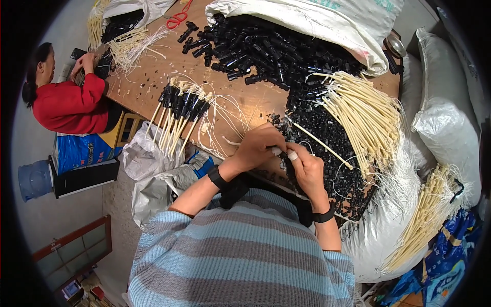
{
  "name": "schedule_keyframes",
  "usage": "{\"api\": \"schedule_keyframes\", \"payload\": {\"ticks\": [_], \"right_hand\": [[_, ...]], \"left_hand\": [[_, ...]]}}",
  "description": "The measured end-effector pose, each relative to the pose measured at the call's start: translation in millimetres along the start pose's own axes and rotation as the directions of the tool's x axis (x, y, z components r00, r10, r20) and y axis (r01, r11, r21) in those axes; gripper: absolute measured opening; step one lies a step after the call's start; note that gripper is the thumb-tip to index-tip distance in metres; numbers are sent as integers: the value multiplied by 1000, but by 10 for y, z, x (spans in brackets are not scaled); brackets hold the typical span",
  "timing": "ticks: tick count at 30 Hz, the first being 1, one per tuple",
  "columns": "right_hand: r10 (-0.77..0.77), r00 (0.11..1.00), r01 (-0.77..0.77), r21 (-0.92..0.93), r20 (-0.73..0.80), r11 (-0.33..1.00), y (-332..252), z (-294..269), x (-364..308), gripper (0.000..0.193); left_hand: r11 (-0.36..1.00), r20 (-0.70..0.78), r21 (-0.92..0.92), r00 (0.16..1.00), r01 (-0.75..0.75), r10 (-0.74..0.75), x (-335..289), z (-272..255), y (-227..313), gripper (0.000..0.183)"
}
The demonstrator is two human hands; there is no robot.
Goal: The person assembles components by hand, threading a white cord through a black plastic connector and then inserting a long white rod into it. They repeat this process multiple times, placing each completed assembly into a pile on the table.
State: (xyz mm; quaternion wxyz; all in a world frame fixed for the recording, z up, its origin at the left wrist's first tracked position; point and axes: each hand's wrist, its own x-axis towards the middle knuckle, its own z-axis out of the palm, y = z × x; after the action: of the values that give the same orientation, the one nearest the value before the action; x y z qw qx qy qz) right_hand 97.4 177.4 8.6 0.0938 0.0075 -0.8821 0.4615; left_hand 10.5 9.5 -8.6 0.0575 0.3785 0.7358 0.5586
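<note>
- Big white woven sack (327, 20) lies across the far end of the tabletop (148, 84), mouth open, black plastic fittings (266, 48) spilling out of it; faint coloured print on the top edge, not readable.
- Second white sack (134, 6) at the far left corner, more black parts and cream tubes beside it; red scissors (178, 18) just to its right.
- White bags (445, 112) stacked off the right edge; a blue printed bag (450, 256) sits low right under a cream tube bundle (429, 215).
- Blue package (82, 151) with a label sits on the floor at left, beside a blue water jug (33, 179).
- I see my left hand (258, 146) with its grip closed on a small black piece (280, 151); fingers pinched tight.
- My right hand (307, 166) has its grip closed on the same small black piece from the other side, white tape on one fingertip; the hands touch.
- The piece is small, black, mostly hidden by the fingers; it is held just above the near tabletop edge, beside the black connector heap (332, 138).
- A thin cream tube (319, 140) runs from the hands up toward the loose cream tubes (358, 112).
- Finished tubes with black caps (181, 110) lie fanned at left centre.
- Another person in red (66, 102) works at the far left corner.
</note>
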Motion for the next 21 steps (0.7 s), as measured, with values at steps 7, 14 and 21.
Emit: {"api": "schedule_keyframes", "payload": {"ticks": [7, 14, 21], "right_hand": [[114, 993, -114, -38, -3, 993, 93, 52, -85, 7], [345, 938, -344, 99, 7, 934, 154, 45, -75, 4], [425, 905, -420, 175, 9, 891, 176, 42, -85, 5]], "left_hand": [[944, -101, 325, 995, 57, -25, -160, -139, -361, 22], [843, -127, 392, 929, 368, -346, -234, -367, -337, 22], [916, -133, 382, 988, 120, -74, 32, 13, -447, 17]]}}
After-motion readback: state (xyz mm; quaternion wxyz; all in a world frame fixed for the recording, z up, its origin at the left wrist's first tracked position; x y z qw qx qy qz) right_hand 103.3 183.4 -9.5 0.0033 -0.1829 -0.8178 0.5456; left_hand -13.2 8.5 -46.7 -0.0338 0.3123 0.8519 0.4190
